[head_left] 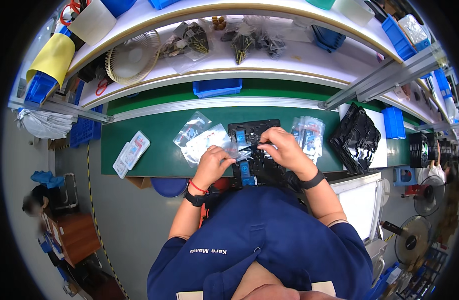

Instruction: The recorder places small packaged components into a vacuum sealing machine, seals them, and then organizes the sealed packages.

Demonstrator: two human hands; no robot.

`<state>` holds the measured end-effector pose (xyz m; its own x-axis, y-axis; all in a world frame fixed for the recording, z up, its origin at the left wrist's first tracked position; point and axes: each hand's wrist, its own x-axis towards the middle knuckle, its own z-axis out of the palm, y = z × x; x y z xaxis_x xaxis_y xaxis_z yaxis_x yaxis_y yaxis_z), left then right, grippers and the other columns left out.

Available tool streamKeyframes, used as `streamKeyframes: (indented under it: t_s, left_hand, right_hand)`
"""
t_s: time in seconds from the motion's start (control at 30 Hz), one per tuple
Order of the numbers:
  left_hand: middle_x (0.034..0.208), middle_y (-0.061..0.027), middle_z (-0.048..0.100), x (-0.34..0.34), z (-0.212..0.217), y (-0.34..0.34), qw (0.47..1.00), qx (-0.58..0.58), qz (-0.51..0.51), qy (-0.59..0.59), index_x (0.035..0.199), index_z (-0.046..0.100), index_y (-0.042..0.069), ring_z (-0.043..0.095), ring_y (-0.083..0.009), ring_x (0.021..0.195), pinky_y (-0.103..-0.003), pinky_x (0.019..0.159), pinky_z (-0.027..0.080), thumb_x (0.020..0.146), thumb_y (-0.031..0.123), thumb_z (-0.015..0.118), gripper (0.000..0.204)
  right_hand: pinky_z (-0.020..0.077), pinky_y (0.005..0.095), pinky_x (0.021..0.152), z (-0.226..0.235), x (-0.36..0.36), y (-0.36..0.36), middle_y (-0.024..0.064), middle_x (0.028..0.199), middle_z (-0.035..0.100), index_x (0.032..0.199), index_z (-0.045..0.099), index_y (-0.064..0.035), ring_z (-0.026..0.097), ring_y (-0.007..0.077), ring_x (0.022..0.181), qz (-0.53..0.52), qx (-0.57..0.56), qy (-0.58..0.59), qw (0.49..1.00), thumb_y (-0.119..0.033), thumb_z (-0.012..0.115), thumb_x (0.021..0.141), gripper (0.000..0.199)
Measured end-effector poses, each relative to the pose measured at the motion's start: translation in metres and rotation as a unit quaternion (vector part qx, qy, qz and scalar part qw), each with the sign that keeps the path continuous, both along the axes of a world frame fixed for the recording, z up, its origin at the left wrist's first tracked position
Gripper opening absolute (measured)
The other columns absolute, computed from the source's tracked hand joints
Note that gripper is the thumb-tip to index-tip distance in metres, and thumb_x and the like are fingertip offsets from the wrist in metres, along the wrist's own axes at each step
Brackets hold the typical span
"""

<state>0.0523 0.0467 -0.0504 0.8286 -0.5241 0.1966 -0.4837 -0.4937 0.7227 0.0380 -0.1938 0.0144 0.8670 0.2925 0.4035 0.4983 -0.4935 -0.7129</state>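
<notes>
Between finger and thumb, my left hand (215, 162) pinches a small clear plastic bag (232, 150). My right hand (285, 147) is closed on a thin black part (250, 147) whose far end meets the bag; whether it is inside cannot be made out. Below both hands lies a black moulded tray (259, 123) holding blue pieces (246, 169). Clear printed bags (209, 139) are spread beside my left hand on the green table (159, 117). More printed bags (309, 134) lie in a pile to the right of my right hand.
Black trays (355, 139) are stacked at the table's right. White printed packets (132, 152) lie at its left end. A blue bin (217, 88) sits under the shelf (309, 65), which overhangs the far side and carries bagged parts and a round basket (133, 56).
</notes>
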Motion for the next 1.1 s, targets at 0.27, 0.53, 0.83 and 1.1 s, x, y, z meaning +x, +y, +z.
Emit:
streamKeyframes:
  t_s: [0.27,0.53,0.83,1.1]
  left_hand:
    - [0.08,-0.0145,0.062,0.0,-0.002,-0.008,0.985,-0.05,-0.113,0.118,0.093,0.063,0.002,0.06,-0.0301,0.074,-0.036,0.066,0.046,0.087,0.017,0.054,0.019]
    - [0.086,-0.0114,0.066,-0.001,-0.009,-0.01,0.889,-0.143,-0.178,0.396,0.111,0.054,-0.002,0.064,-0.018,0.077,-0.028,0.07,0.05,0.095,0.022,0.041,0.032]
    - [0.085,-0.0105,0.065,-0.001,-0.007,-0.02,0.902,-0.12,-0.171,0.377,0.107,0.055,-0.001,0.064,-0.017,0.075,-0.029,0.068,0.049,0.096,0.021,0.039,0.03]
    - [0.075,-0.0168,0.061,0.004,0.0,-0.025,0.967,0.038,-0.198,0.156,0.1,0.059,0.006,0.058,-0.0351,0.067,-0.036,0.06,0.047,0.092,0.021,0.043,0.023]
  right_hand:
    - [0.046,0.0247,0.065,-0.021,-0.004,0.005,0.0055,0.076,0.059,0.086,0.052,-0.0011,0.057,0.013,0.073,-0.018,0.137,0.153,0.979,-0.001,0.066,0.076,0.017]
    - [0.0438,0.0195,0.067,-0.048,-0.009,0.003,0.0012,0.081,0.055,0.09,0.048,-0.0033,0.054,0.0058,0.075,-0.089,0.35,0.235,0.903,0.003,0.063,0.078,0.02]
    - [0.0444,0.0209,0.07,-0.055,-0.017,-0.001,0.0037,0.084,0.054,0.088,0.048,-0.0033,0.055,0.0075,0.08,-0.12,0.419,0.266,0.86,0.003,0.065,0.077,0.021]
    - [0.0441,0.0215,0.071,-0.051,-0.019,-0.015,0.004,0.084,0.054,0.088,0.048,-0.0035,0.054,0.0081,0.081,-0.057,0.174,0.102,0.978,0.003,0.065,0.077,0.021]
